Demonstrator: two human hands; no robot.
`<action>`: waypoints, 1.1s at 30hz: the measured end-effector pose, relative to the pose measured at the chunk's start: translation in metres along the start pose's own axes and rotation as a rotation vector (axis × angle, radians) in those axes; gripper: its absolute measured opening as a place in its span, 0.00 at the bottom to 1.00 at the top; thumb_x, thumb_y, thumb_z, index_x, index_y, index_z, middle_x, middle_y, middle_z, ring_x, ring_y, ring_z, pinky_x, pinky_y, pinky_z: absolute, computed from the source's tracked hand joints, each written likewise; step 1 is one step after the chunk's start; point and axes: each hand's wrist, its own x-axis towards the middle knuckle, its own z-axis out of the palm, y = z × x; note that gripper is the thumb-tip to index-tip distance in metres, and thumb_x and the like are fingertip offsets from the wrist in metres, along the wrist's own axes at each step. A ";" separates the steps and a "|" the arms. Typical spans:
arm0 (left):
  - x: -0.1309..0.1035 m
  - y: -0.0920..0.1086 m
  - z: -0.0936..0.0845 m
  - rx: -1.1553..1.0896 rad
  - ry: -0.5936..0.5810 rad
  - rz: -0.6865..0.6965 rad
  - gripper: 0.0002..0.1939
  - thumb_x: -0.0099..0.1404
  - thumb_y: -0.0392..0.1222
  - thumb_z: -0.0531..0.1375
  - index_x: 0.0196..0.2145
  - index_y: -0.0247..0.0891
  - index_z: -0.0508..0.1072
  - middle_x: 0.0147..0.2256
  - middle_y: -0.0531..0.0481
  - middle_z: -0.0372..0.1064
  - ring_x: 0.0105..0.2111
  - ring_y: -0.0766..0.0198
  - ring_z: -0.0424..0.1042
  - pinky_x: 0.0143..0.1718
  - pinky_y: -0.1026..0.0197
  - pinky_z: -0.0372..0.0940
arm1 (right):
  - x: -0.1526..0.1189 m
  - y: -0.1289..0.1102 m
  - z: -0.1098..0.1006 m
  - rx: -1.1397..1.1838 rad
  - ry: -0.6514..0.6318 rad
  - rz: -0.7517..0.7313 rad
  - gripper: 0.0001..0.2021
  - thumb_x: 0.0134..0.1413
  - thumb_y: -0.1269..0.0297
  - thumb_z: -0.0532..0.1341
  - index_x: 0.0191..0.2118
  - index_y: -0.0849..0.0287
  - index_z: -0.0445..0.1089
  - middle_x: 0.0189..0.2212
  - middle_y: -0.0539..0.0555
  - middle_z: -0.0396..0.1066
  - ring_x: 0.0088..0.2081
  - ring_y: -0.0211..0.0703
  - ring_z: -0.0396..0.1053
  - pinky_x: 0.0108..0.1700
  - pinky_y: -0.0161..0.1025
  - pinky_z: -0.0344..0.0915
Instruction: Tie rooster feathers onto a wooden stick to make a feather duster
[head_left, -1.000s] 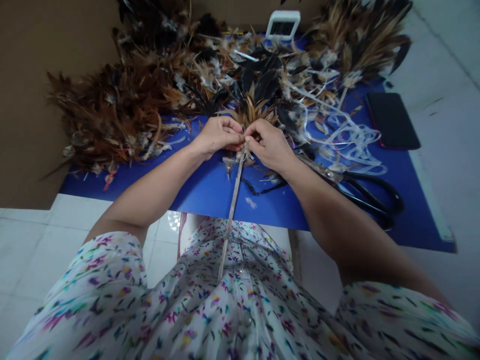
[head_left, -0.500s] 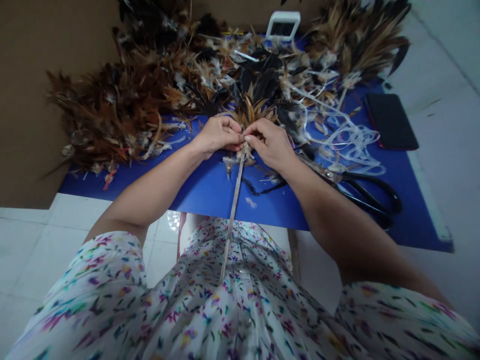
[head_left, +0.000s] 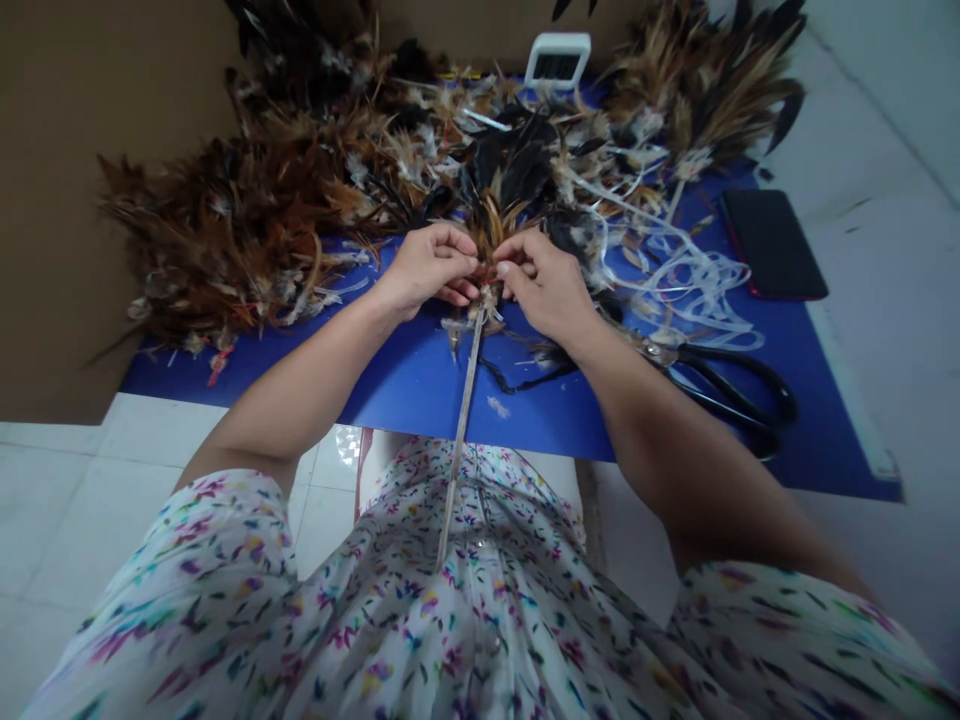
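A thin stick [head_left: 466, 390] runs from my lap up over the edge of the blue table. At its upper end is a bundle of brown and black feathers [head_left: 495, 215], with pale fluff at its base. My left hand [head_left: 435, 268] is at the left side of this base, thumb and forefinger pinched. My right hand [head_left: 541, 282] pinches at the right side, its fingertips a little apart from the left ones. Whatever lies between the fingertips is too small to make out.
Loose feathers [head_left: 247, 220] cover the back and left of the blue table [head_left: 390, 390]. To the right lie tangled white ribbon [head_left: 697, 285], black-handled scissors [head_left: 731, 390] and a phone [head_left: 774, 245]. A white digital device [head_left: 558, 62] and another feather bundle [head_left: 697, 90] stand behind.
My fingertips have moved slightly apart above the stick; they were together before. More of the feather base shows between them. The whole view has shifted a little.
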 end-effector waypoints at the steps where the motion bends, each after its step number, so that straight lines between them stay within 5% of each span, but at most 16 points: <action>1: 0.000 0.002 -0.001 0.011 0.022 0.020 0.09 0.56 0.30 0.63 0.35 0.34 0.67 0.28 0.53 0.72 0.25 0.68 0.75 0.29 0.66 0.71 | 0.000 -0.001 -0.001 -0.008 0.016 -0.006 0.12 0.62 0.52 0.56 0.41 0.55 0.68 0.35 0.52 0.71 0.36 0.42 0.69 0.37 0.40 0.66; 9: -0.004 0.022 -0.016 0.078 0.165 0.252 0.08 0.60 0.37 0.64 0.34 0.36 0.67 0.28 0.54 0.73 0.25 0.72 0.73 0.22 0.73 0.60 | 0.000 -0.016 -0.023 -0.158 0.099 -0.053 0.03 0.57 0.63 0.59 0.37 0.54 0.68 0.34 0.56 0.73 0.37 0.48 0.70 0.41 0.46 0.66; 13: -0.018 0.040 -0.024 0.120 0.217 0.364 0.08 0.63 0.39 0.64 0.36 0.37 0.67 0.29 0.55 0.74 0.22 0.75 0.67 0.19 0.70 0.55 | -0.019 -0.039 -0.024 -0.215 -0.007 0.027 0.04 0.56 0.64 0.59 0.37 0.56 0.68 0.28 0.52 0.72 0.29 0.43 0.69 0.35 0.42 0.65; 18: -0.049 0.052 -0.034 0.180 0.245 0.512 0.06 0.63 0.38 0.65 0.34 0.41 0.68 0.29 0.57 0.75 0.20 0.76 0.65 0.16 0.67 0.54 | -0.047 -0.068 0.002 -0.399 -0.177 0.195 0.16 0.53 0.53 0.63 0.44 0.56 0.65 0.22 0.51 0.70 0.24 0.45 0.68 0.31 0.42 0.63; 24: -0.095 0.035 -0.050 0.228 0.322 0.483 0.07 0.61 0.41 0.65 0.35 0.40 0.71 0.31 0.55 0.75 0.20 0.74 0.68 0.16 0.67 0.57 | -0.054 -0.072 0.025 -0.487 -0.147 0.284 0.16 0.53 0.59 0.60 0.47 0.58 0.60 0.25 0.55 0.72 0.25 0.49 0.70 0.33 0.45 0.64; 33: -0.145 -0.015 -0.078 0.200 0.420 0.399 0.05 0.59 0.39 0.64 0.33 0.38 0.71 0.29 0.52 0.76 0.18 0.72 0.69 0.15 0.68 0.59 | -0.060 -0.058 0.018 -0.210 -0.021 0.298 0.11 0.51 0.66 0.57 0.41 0.54 0.57 0.22 0.46 0.66 0.25 0.44 0.69 0.35 0.42 0.64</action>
